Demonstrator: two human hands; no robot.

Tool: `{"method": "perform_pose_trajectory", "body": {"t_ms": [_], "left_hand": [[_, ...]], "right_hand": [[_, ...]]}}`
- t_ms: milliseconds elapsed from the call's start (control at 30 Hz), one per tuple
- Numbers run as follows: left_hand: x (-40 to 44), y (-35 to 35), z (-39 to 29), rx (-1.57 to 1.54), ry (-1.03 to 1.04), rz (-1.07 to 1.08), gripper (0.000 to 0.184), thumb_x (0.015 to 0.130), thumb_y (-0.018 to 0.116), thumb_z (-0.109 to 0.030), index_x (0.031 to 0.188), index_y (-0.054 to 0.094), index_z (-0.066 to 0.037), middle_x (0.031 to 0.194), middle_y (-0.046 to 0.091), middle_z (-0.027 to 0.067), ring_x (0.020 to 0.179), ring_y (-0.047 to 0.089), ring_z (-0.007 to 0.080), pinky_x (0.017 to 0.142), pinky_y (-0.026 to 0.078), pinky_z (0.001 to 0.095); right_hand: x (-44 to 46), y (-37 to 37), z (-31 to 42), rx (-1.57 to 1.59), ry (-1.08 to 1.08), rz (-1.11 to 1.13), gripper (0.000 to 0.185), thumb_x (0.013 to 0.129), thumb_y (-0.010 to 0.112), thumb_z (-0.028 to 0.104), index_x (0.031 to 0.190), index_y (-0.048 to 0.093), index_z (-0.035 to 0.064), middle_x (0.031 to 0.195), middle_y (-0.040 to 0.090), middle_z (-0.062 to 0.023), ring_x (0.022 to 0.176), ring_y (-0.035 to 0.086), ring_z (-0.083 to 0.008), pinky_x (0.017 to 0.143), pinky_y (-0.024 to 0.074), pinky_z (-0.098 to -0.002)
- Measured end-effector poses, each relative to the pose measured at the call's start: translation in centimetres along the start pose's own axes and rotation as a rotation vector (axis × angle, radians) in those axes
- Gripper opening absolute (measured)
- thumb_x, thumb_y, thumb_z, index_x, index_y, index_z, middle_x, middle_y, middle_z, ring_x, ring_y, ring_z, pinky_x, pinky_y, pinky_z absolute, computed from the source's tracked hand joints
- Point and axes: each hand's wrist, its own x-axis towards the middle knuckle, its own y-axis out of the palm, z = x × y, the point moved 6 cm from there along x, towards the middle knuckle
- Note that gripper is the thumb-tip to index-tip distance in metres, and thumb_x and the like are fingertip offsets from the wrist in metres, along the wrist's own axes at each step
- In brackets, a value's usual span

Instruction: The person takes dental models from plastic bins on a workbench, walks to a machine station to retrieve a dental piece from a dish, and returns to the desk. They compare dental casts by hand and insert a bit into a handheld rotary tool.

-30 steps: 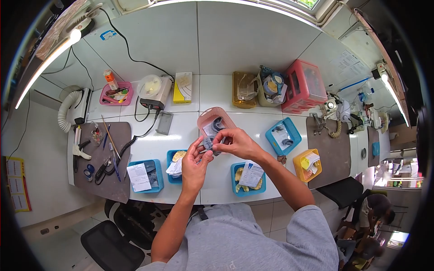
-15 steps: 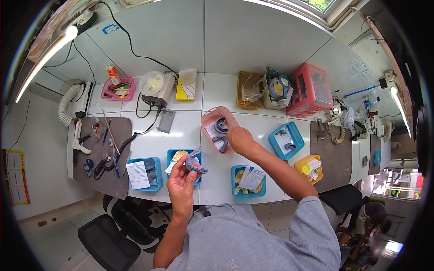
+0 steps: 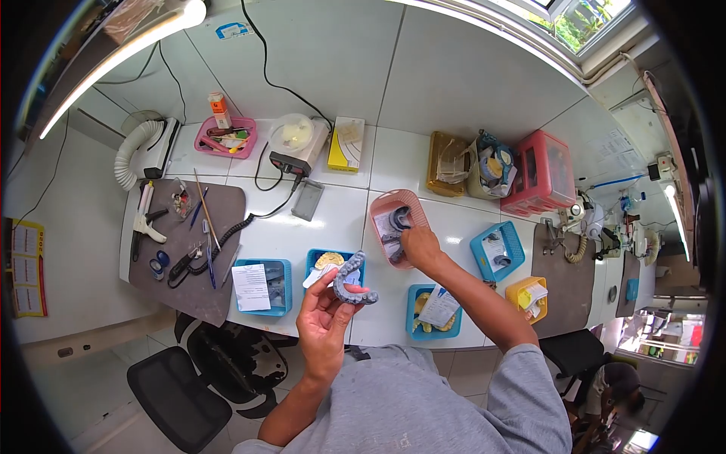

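Observation:
My left hand [image 3: 324, 329] holds up a grey dental model [image 3: 346, 284], horseshoe-shaped with a row of teeth, gripped between thumb and fingers. Behind it is a blue basket [image 3: 358, 259] with a yellowish dental model [image 3: 329, 259] and paper inside. My right hand [image 3: 421, 247] reaches over the right side of a pink basket [image 3: 414, 203]. Its fingers are curled together and their tips are hidden, so what they pinch does not show. In that basket, next to these fingers, lie a curved grey dental model [image 3: 399, 219] and a darker grey piece [image 3: 392, 241] on paper.
More blue baskets stand to the left [image 3: 283, 291], front [image 3: 446, 331] and right [image 3: 514, 250], beside a yellow basket [image 3: 518, 289]. Tools lie on the brown mat [image 3: 166, 261]. A corded control box [image 3: 299, 163] and a red drawer unit [image 3: 544, 170] stand at the back.
The camera view has shifted, so the bench appears farther right and tilted. My left hand still holds the grey dental model, turned slightly. My right hand stays at the pink basket.

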Motion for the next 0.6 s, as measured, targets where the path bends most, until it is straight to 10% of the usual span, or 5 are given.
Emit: {"method": "perform_pose_trajectory", "body": {"t_ms": [600], "left_hand": [[-0.2,-0.8,-1.8,-0.08,0.017,-0.044,0.053,0.089,0.068,-0.006,0.135,0.042,0.0,0.11,0.063,0.0128,0.104,0.062,0.0176,0.092,0.055,0.0374]], "right_hand": [[-2.4,-6.7,0.4,0.313,0.092,-0.034,0.016,0.075,0.067,0.01,0.084,0.069,-0.0036,0.085,0.07,-0.0209,0.081,0.07,-0.0326,0.073,0.0565,-0.0398]]}}
